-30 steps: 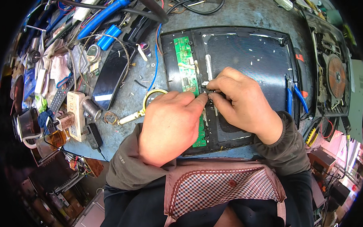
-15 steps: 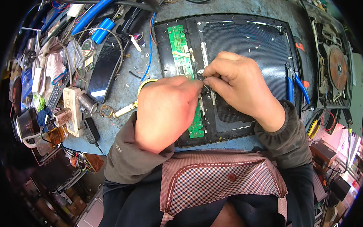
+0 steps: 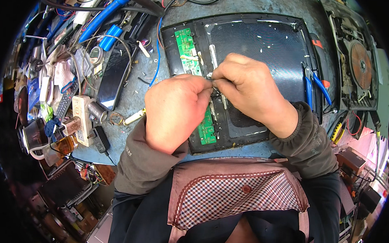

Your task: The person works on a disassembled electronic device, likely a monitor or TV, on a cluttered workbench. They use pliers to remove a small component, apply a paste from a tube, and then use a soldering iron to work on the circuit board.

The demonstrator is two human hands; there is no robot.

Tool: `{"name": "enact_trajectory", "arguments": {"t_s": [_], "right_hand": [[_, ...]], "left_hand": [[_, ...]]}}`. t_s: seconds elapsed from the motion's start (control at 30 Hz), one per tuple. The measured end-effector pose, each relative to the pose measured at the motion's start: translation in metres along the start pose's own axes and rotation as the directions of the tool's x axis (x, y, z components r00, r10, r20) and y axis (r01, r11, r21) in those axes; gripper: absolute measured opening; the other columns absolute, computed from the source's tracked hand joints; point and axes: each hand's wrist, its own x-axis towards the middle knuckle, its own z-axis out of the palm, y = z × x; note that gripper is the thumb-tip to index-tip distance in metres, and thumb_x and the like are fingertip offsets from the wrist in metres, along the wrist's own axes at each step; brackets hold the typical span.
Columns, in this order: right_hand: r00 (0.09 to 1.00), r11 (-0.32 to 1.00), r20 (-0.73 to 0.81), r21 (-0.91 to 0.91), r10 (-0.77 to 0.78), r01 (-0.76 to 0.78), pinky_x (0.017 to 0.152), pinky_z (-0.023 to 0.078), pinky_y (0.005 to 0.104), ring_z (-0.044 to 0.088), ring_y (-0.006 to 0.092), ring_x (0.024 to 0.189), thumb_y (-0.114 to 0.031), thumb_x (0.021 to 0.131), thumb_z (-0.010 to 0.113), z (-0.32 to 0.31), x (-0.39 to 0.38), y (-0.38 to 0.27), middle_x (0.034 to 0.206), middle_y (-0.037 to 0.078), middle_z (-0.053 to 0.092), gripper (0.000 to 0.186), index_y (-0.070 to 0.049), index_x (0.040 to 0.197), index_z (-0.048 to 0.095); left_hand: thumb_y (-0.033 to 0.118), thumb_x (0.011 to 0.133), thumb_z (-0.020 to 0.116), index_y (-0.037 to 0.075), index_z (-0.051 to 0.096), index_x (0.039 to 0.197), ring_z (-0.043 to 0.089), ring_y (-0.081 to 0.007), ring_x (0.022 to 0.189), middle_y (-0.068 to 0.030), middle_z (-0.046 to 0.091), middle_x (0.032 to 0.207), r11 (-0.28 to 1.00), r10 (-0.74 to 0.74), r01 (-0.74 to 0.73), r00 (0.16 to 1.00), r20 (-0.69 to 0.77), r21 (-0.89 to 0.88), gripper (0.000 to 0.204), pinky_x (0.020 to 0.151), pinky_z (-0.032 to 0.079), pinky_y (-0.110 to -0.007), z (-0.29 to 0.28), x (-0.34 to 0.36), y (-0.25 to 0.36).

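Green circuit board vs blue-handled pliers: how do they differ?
Shape: the green circuit board is one long, flat strip; the blue-handled pliers have two spread handles.
Place: the board lies along the left part of the black panel, the pliers at its right edge.
Cover: the left hand hides the board's middle; neither hand covers the pliers.
Shared: both lie on the panel.

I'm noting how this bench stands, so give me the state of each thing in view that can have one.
Left hand, fingers closed; contents unclear.
Right hand, thumb and forefinger pinched; contents unclear.
Green board, on the panel, partly hidden by the left hand.
Panel, lying flat.
Pliers, handles spread.
Black slab, lying flat.
Power strip, adapter plugged in.
Coil unit, open, copper coil exposed.
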Motion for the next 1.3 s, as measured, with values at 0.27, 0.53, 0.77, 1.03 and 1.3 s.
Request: {"name": "enact_trajectory", "arguments": {"t_s": [0.27,0.53,0.77,1.03,1.3], "right_hand": [[1.000,0.999,0.011,-0.022,-0.025,0.025,0.070,0.059,0.0487,0.073,0.0405,0.082,-0.001,0.088,0.079,0.000,0.000,0.000,0.089,0.015,0.071,0.006,-0.002,0.092,0.074],[0.997,1.000,0.071,-0.012,-0.020,0.021,0.072,0.059,0.0522,0.072,0.0435,0.084,-0.003,0.089,0.077,-0.004,0.002,-0.002,0.089,0.017,0.069,0.006,-0.001,0.088,0.071],[0.998,0.981,0.015,0.181,0.065,-0.067,0.071,0.056,0.0414,0.072,0.0338,0.082,0.003,0.092,0.077,-0.007,0.000,0.005,0.092,0.016,0.072,0.016,0.002,0.108,0.081],[0.996,0.989,0.081,0.133,0.045,-0.056,0.071,0.056,0.0408,0.072,0.0337,0.083,0.008,0.090,0.072,-0.029,-0.010,-0.001,0.096,0.016,0.072,0.025,0.002,0.112,0.082],[0.981,0.996,0.188,0.073,0.042,-0.057,0.075,0.060,0.0435,0.074,0.0369,0.087,0.008,0.089,0.075,-0.029,-0.012,-0.007,0.099,0.017,0.072,0.027,0.003,0.113,0.083]], "left_hand": [[0.015,0.095,0.082,0.008,0.088,0.100,0.081,-0.0352,0.085,-0.0139,0.083,0.094,0.998,-0.034,0.030,0.996,0.078,0.052,0.011,0.074,0.062,-0.043,-0.003,0.002,0.003],[0.017,0.095,0.080,0.009,0.083,0.095,0.078,-0.0377,0.082,-0.0135,0.079,0.090,0.993,0.031,-0.038,0.998,0.060,0.113,0.008,0.071,0.061,-0.047,-0.002,0.002,0.006],[0.009,0.100,0.078,0.008,0.085,0.111,0.075,-0.0389,0.084,-0.0140,0.074,0.091,0.989,0.106,-0.116,0.988,0.112,0.089,0.013,0.073,0.058,-0.047,-0.013,-0.003,0.004],[0.004,0.088,0.078,0.007,0.084,0.115,0.072,-0.0338,0.082,-0.0103,0.066,0.087,0.977,0.192,-0.202,0.972,0.134,0.068,0.029,0.071,0.058,-0.048,-0.017,-0.009,0.002],[0.007,0.085,0.075,0.004,0.084,0.122,0.069,-0.0303,0.085,-0.0073,0.065,0.090,0.940,0.226,-0.259,0.960,0.164,0.222,0.038,0.074,0.054,-0.046,-0.011,-0.015,0.008]]}}
